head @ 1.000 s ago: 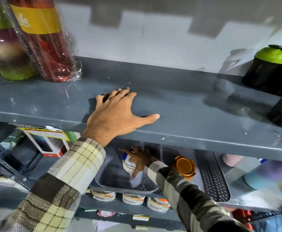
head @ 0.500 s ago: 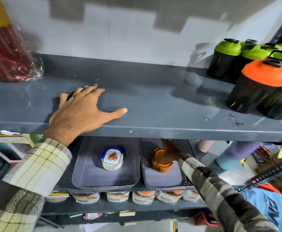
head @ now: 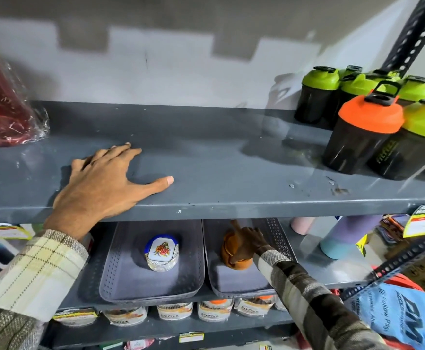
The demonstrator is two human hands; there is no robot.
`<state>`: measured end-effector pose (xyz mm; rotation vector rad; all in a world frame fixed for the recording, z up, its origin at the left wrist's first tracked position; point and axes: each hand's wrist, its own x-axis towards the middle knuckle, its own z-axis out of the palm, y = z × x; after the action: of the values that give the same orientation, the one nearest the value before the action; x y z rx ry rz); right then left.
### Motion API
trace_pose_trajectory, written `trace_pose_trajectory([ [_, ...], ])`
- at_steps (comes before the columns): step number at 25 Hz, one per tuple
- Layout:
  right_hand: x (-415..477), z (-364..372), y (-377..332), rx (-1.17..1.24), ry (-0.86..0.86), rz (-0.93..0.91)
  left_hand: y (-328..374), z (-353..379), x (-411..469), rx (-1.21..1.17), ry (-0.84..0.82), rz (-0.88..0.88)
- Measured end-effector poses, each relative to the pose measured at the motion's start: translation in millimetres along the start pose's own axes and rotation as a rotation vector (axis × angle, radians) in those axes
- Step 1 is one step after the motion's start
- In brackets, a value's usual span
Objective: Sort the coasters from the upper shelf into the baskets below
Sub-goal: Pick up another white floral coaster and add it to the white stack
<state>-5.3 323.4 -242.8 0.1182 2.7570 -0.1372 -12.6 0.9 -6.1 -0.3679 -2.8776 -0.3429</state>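
**Last brown coasters being set down, sorting looks about done**

The upper shelf (head: pixel 231 168) is seen bare of coasters in the middle, with only shaker bottles (head: pixel 362 127) parked at the right and a wrapped red item (head: pixel 1 117) at the left. Below it, two grey baskets are sat side by side. A white floral stack (head: pixel 162 252) is held in the left basket (head: pixel 115 269), and a brown stack (head: pixel 231 253) in the right basket (head: pixel 279 238). The left hand (head: pixel 105 183) is laid flat on the shelf, fingers spread, nothing gripped. The right hand (head: pixel 249 243) is curled around the brown stack, so placing seems to be the step in hand. Next, probably, the stack just needs to be let go and the shelf checked for leftovers.
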Motion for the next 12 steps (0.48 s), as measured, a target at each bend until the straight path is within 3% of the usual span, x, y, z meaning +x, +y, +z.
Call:
trace_pose_trajectory([
  [7,-6,6,-1,0.078,-0.016,0.031,0,1,0,-0.019,-0.007,0.002],
  [12,-32,-16,-4,0.198,0.023,-0.073,0,1,0,-0.035,-0.013,-0.012],
])
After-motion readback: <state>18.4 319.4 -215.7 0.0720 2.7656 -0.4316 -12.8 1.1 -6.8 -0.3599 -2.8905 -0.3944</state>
